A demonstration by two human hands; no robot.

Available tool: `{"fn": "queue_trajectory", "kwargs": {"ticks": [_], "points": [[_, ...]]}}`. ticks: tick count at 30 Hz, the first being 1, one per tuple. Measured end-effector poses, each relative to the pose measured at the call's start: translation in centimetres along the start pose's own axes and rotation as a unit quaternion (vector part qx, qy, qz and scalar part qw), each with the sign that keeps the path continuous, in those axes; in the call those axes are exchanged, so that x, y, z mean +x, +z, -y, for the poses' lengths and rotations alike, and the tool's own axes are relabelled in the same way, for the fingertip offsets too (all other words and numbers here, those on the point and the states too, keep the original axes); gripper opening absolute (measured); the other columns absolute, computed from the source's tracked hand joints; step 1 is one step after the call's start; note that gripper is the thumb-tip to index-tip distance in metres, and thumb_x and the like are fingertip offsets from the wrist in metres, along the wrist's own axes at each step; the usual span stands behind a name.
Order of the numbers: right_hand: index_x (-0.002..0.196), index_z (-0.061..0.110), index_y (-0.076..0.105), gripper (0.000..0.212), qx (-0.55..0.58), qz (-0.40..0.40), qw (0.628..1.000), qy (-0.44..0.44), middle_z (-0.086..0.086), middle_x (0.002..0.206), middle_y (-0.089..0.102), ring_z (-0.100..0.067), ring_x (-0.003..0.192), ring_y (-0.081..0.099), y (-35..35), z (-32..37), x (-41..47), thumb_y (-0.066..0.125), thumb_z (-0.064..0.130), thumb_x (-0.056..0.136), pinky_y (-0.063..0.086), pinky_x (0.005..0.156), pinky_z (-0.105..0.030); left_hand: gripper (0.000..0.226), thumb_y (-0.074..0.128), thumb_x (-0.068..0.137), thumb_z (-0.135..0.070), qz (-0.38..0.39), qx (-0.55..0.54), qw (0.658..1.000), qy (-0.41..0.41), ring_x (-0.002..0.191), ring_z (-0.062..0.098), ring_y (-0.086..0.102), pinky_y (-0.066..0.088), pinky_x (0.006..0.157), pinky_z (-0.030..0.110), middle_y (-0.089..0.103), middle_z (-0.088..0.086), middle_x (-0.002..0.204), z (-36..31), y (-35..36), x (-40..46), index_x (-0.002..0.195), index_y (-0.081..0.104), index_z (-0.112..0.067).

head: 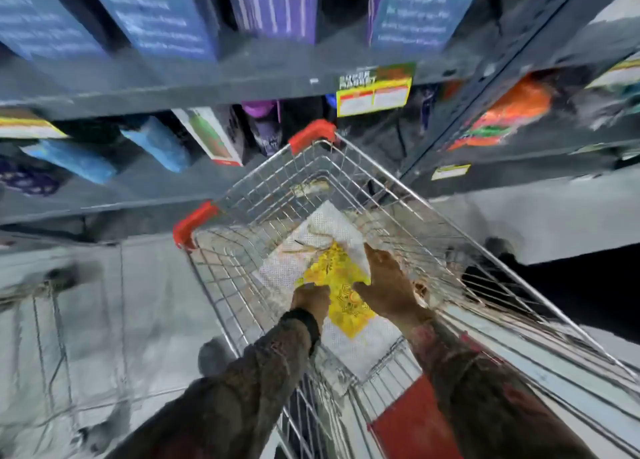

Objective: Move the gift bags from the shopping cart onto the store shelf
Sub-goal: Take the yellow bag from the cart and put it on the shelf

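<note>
A wire shopping cart (277, 181) with red corner guards stands below me, its nose against the store shelf (173, 78). Flat in the cart lies a yellow patterned gift bag (341, 278) on top of white dotted gift bags (329, 226). My left hand (310, 297) pinches the yellow bag's left edge. Resting on the same bag's right side is my right hand (388, 285), fingers spread over the top edge. Both arms reach down into the cart in dark sleeves.
The grey shelf carries blue and purple boxes (156, 12) above and smaller boxed goods (211, 136) below. A yellow price label (374, 95) hangs on the shelf edge. A second wire cart (52, 320) stands at the left on the pale floor.
</note>
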State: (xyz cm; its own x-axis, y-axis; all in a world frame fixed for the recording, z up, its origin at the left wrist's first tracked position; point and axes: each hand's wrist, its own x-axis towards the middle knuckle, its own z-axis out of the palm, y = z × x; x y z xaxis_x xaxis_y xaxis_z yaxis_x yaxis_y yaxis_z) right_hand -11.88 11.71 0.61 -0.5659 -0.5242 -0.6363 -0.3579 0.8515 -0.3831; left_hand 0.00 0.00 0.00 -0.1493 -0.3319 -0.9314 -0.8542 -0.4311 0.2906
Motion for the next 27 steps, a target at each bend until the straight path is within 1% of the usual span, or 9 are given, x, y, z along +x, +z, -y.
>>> {"fn": "queue_trajectory", "kwargs": {"ticks": [1, 3, 8, 13, 17, 20, 21, 24, 27], "points": [[0.163, 0.016, 0.019, 0.088, 0.000, -0.002, 1.000, 0.002, -0.018, 0.163, 0.032, -0.038, 0.150, 0.032, 0.8, -0.7, 1.1, 0.067, 0.035, 0.092, 0.033, 0.118, -0.045, 0.046, 0.049, 0.103, -0.013, -0.013, 0.023, 1.000, 0.006, 0.135, 0.030, 0.052, 0.043, 0.094, 0.010, 0.049, 0.018, 0.151, 0.4, 0.6, 1.3, 0.146, 0.047, 0.001], [0.161, 0.013, 0.027, 0.081, 0.017, 0.001, 0.999, 0.027, -0.020, 0.157, 0.040, -0.038, 0.145, 0.038, 2.0, -2.0, 3.1, 0.066, 0.030, 0.091, 0.034, 0.116, -0.043, 0.052, 0.051, 0.102, -0.014, -0.016, 0.118, 0.993, 0.025, 0.145, 0.030, 0.042, 0.036, 0.114, 0.028, 0.043, 0.013, 0.157, 0.8, 1.6, 3.3, 0.152, 0.038, -0.005], [0.149, 0.019, 0.050, 0.060, 0.037, 0.037, 0.998, 0.042, -0.021, 0.140, 0.054, -0.038, 0.132, 0.052, 5.0, -3.4, 6.2, 0.065, 0.023, 0.091, 0.043, 0.110, -0.041, 0.050, 0.046, 0.104, -0.012, -0.036, 0.206, 0.978, 0.012, 0.147, 0.030, 0.040, 0.036, 0.114, 0.037, 0.039, 0.011, 0.159, 1.4, 2.7, 6.4, 0.152, 0.038, -0.004], [0.136, 0.015, 0.059, 0.041, 0.078, -0.015, 0.993, 0.082, -0.019, 0.130, 0.061, -0.038, 0.120, 0.060, 5.6, -2.9, 5.5, 0.058, 0.020, 0.096, 0.048, 0.100, -0.042, 0.041, 0.039, 0.105, -0.008, -0.039, 0.234, 0.971, 0.025, 0.143, 0.032, 0.045, 0.040, 0.110, 0.037, 0.048, 0.013, 0.151, 0.6, 2.6, 4.6, 0.144, 0.049, -0.002], [0.115, 0.013, 0.068, 0.022, 0.140, -0.118, 0.980, 0.077, -0.015, 0.112, 0.073, -0.035, 0.105, 0.067, 1.9, -0.7, 1.3, 0.059, 0.013, 0.095, 0.049, 0.082, -0.038, 0.044, 0.043, 0.102, -0.008, -0.073, 0.048, 0.996, 0.016, 0.136, 0.034, 0.052, 0.043, 0.072, 0.014, 0.053, 0.019, 0.147, -1.1, -0.1, -0.8, 0.145, 0.048, -0.003], [0.102, 0.020, 0.074, 0.021, 0.211, -0.196, 0.957, 0.041, -0.007, 0.094, 0.078, -0.030, 0.090, 0.071, -2.6, 3.0, -3.2, 0.067, 0.006, 0.087, 0.042, 0.070, -0.033, 0.047, 0.044, 0.099, -0.003, -0.072, -0.043, 0.990, 0.116, 0.131, 0.035, 0.056, 0.052, 0.095, 0.030, 0.056, 0.020, 0.143, -3.3, -4.6, -7.7, 0.146, 0.048, -0.003], [0.099, 0.022, 0.074, 0.026, 0.246, -0.218, 0.944, 0.015, -0.005, 0.092, 0.077, -0.029, 0.088, 0.072, -4.7, 5.1, -5.1, 0.068, 0.002, 0.085, 0.047, 0.072, -0.035, 0.047, 0.046, 0.097, 0.002, -0.058, -0.079, 0.979, 0.177, 0.127, 0.034, 0.060, 0.052, 0.098, 0.035, 0.060, 0.020, 0.139, -4.3, -6.7, -10.9, 0.144, 0.050, -0.002], [0.101, 0.019, 0.077, 0.035, 0.376, -0.245, 0.893, -0.036, -0.009, 0.095, 0.077, -0.028, 0.085, 0.069, -9.5, 10.4, -10.1, 0.065, -0.010, 0.084, 0.055, 0.084, -0.054, 0.046, 0.044, 0.093, 0.021, 0.042, -0.228, 0.917, 0.324, 0.099, 0.018, 0.071, 0.056, 0.076, 0.027, 0.073, 0.015, 0.110, -6.9, -13.0, -18.5, 0.131, 0.060, 0.001], [0.107, 0.011, 0.079, 0.037, 0.475, -0.248, 0.835, -0.124, -0.022, 0.105, 0.077, -0.036, 0.095, 0.071, -14.0, 17.2, -15.1, 0.068, -0.015, 0.083, 0.054, 0.088, -0.060, 0.064, 0.025, 0.101, 0.017, 0.130, -0.276, 0.841, 0.446, 0.100, 0.014, 0.069, 0.056, 0.076, 0.025, 0.073, 0.004, 0.113, -8.7, -20.4, -26.6, 0.126, 0.072, -0.021]]}}
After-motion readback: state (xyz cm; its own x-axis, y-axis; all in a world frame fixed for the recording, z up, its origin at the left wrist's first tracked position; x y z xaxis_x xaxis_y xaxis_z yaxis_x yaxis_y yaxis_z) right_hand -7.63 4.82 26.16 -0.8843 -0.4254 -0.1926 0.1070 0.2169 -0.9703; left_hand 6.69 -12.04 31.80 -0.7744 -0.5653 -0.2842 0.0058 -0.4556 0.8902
